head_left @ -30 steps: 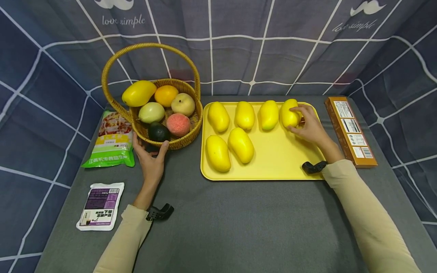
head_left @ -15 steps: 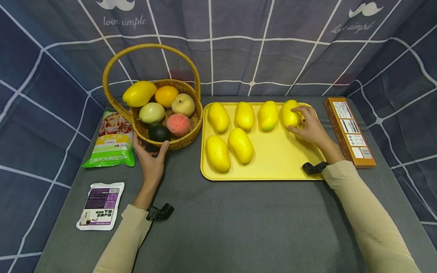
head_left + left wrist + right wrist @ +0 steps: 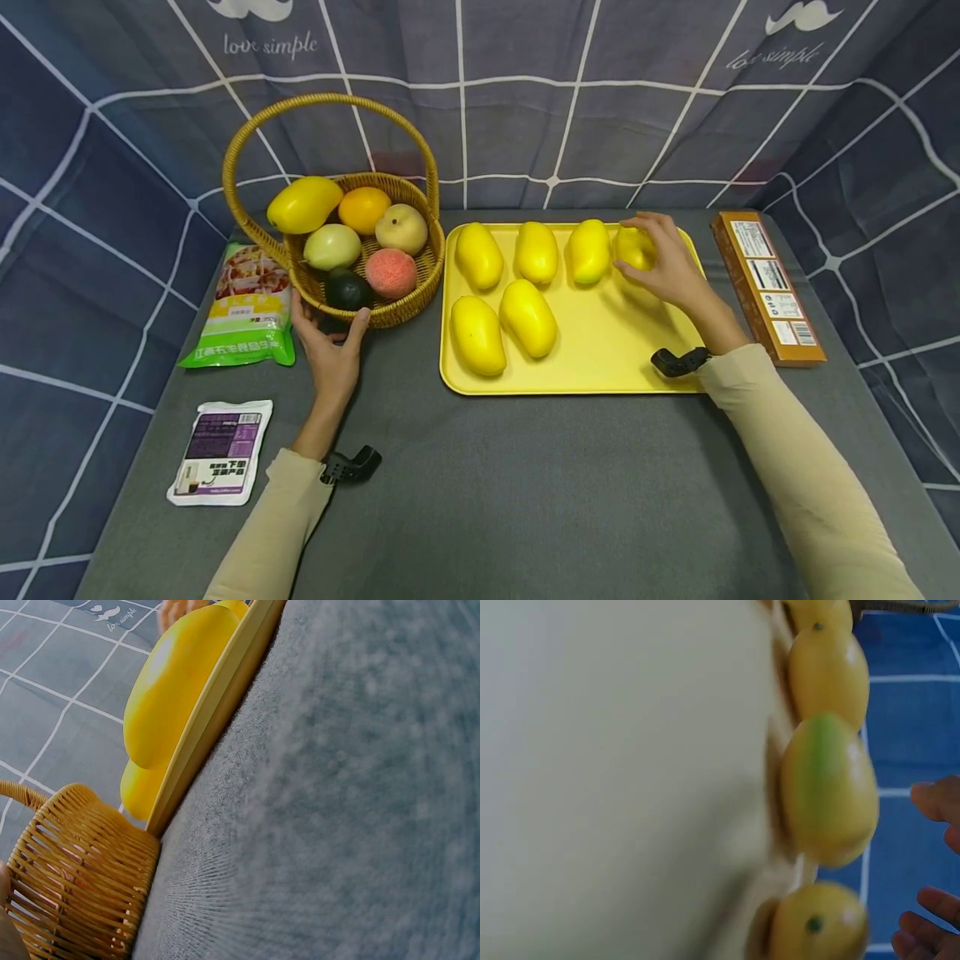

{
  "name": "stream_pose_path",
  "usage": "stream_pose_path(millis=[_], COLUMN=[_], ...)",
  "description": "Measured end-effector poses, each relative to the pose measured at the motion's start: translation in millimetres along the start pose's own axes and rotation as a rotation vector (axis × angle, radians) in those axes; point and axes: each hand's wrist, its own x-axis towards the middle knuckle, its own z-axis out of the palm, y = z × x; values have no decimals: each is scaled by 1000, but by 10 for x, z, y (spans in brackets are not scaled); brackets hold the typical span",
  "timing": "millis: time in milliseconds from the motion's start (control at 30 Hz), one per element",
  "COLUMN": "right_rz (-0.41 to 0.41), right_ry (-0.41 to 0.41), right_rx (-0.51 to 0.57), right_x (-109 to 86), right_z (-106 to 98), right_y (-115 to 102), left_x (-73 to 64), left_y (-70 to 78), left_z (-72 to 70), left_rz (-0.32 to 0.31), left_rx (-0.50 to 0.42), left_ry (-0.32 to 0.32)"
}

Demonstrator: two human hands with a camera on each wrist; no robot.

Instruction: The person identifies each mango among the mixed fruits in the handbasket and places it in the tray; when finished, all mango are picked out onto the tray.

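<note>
My left hand (image 3: 330, 358) holds the near rim of a woven basket (image 3: 408, 312), its thumb at the front and its fingers along the left side. In the basket lie a mango (image 3: 303, 205), an orange fruit (image 3: 363, 210), an avocado (image 3: 348, 290), a peach (image 3: 391, 273) and other fruit. On the yellow tray (image 3: 600, 358) sit several mangoes, four of them in a back row. Over the rightmost mango (image 3: 633, 247) my right hand (image 3: 667, 267) hovers with thumb and fingers apart. The right wrist view shows that mango (image 3: 819, 922) apart from the fingers (image 3: 937, 801).
Left of the basket lies a green food bag (image 3: 243, 312), with a white and purple pouch (image 3: 221, 454) nearer. A long brown box (image 3: 768, 287) stands right of the tray. Dark checked cloth (image 3: 510, 125) rises behind the grey table (image 3: 525, 500).
My right hand has let go of the rightmost mango and shifted slightly up and left, its fingers now apart. The left hand and basket have stayed in place.
</note>
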Motion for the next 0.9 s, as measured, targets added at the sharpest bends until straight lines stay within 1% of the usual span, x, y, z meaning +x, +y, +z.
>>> stream_pose_path(millis=[200,367,600,767,833,900], right_rz=[-106,-192,-285,-366,-387,-389], right_ry=[-31,-67,-132,-148,-158,-176], right_rx=[6,45,79,125,146,161], right_x=[205,371,566,712,770,817], right_z=[94,253,542,762,861,955], right_y=[-382,-685,-1051,-1293,-1376,-1453], left_x=[2,0,-9,-2,3,8], left_y=[4,0,12,6,4,2], left_z=[-3,-3,2,-4,-8,-9], left_rz=[1,8,5,10,14,18], left_rx=[-9,-12,-4,-11,-15,-14], left_ry=[-1,-4,-6,-4,-3,-5])
